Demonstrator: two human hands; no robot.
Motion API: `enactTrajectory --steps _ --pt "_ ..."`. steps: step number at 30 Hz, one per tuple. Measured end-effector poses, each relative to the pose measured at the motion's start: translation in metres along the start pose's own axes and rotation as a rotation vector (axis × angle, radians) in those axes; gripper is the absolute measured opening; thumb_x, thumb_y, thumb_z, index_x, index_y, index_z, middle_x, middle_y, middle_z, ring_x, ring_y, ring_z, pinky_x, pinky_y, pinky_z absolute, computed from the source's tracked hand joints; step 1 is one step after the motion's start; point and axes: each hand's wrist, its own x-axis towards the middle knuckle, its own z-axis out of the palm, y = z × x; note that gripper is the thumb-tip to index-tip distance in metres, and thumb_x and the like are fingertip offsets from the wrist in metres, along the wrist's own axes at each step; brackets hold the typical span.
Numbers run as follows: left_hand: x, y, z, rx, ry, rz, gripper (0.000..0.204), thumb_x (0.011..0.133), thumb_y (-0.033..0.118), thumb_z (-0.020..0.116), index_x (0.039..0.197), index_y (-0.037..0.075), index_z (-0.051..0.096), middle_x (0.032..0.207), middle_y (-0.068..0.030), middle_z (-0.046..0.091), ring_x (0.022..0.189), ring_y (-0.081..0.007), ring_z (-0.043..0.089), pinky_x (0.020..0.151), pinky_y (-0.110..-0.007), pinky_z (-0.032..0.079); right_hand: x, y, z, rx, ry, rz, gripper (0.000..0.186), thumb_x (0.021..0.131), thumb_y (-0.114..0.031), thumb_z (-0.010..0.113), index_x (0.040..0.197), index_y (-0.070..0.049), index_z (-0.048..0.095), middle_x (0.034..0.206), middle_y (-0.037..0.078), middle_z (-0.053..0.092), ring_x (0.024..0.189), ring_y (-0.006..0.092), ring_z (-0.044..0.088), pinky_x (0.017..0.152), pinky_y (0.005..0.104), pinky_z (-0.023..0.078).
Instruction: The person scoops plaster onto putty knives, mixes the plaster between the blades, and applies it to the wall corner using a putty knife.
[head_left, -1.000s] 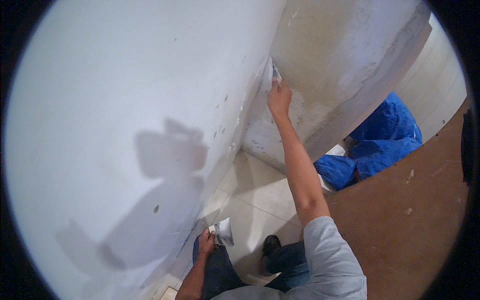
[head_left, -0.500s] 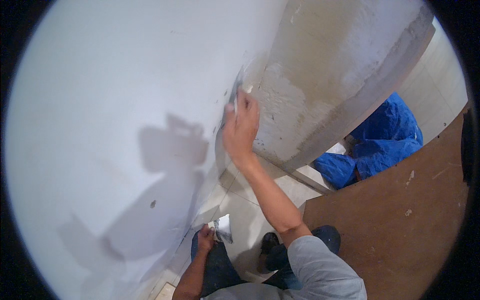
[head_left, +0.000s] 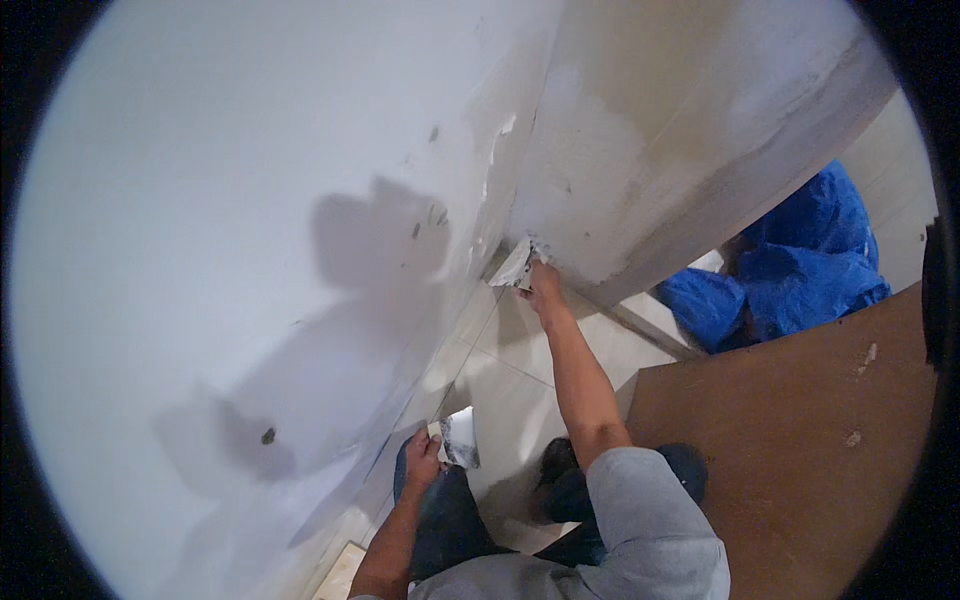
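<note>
My right hand is closed on a putty knife, its wide pale blade low in the corner where the white wall meets the stained wall. Dark and white smears mark the blade. Close to my left knee, my left hand grips a second putty knife, whose broad metal blade is shiny with grey filler on it. Fresh white filler streaks the corner above the right blade. Fingers of both hands partly hide the handles.
A brown board stands at the right, with blue plastic sheeting behind it. Pale floor tiles lie below me, and a small pale slab rests by the wall's foot. The white wall has a dark hole.
My right hand has come down the corner toward the floor, and its blade now shows plainly. White filler shows above it. My left hand still holds its putty knife near my knee.
</note>
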Motion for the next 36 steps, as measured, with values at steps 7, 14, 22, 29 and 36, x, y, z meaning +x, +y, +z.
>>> enactTrajectory --steps 7,14,22,29,36 --pt "0.014 -0.028 0.001 0.263 0.027 0.224 0.023 0.097 0.015 0.053 0.114 0.001 0.060 0.092 -0.0098 0.067 0.077 -0.0197 0.065 0.069 -0.032 0.052 0.135 0.092 -0.006 0.080 -0.097 0.223 0.024 0.099 -0.034 0.049 0.111 -0.017 0.062 0.101 0.003 0.065 0.085 0.0221 0.063 0.061 0.0415 0.056" --pt "-0.007 0.022 0.004 0.230 0.031 0.001 0.017 0.095 0.016 0.056 0.099 -0.001 0.058 0.091 -0.0117 0.060 0.088 -0.0220 0.057 0.081 -0.037 0.046 0.128 0.092 0.031 -0.012 -0.047 0.213 0.028 0.100 -0.038 0.051 0.113 -0.016 0.062 0.102 0.005 0.064 0.081 0.0240 0.061 0.059 0.0412 0.054" --pt "0.000 -0.025 -0.010 0.319 0.101 0.212 0.025 0.097 0.020 0.054 0.110 -0.002 0.058 0.087 -0.0114 0.064 0.067 -0.0196 0.063 0.061 -0.036 0.052 0.049 -0.007 0.074 0.083 0.029 -0.149 0.038 0.101 -0.039 0.050 0.106 -0.004 0.063 0.094 0.009 0.064 0.076 0.0217 0.059 0.063 0.0382 0.048" --pt "-0.001 0.011 0.007 0.013 0.028 -0.001 0.018 0.100 0.016 0.052 0.104 0.002 0.061 0.082 -0.0048 0.064 0.058 -0.0114 0.059 0.041 -0.025 0.050 -0.069 -0.107 0.050 -0.127 0.101 -0.664 0.042 0.101 -0.036 0.052 0.099 0.003 0.066 0.090 0.008 0.065 0.074 0.0181 0.058 0.064 0.0351 0.047" --pt "0.001 0.000 0.002 0.068 0.015 -0.060 0.020 0.099 0.018 0.053 0.108 0.002 0.060 0.082 -0.0042 0.064 0.055 -0.0106 0.059 0.044 -0.026 0.051 0.027 0.022 -0.005 0.057 0.098 -0.178 0.032 0.103 -0.033 0.048 0.111 -0.006 0.063 0.096 0.006 0.065 0.082 0.0192 0.062 0.062 0.0377 0.050"
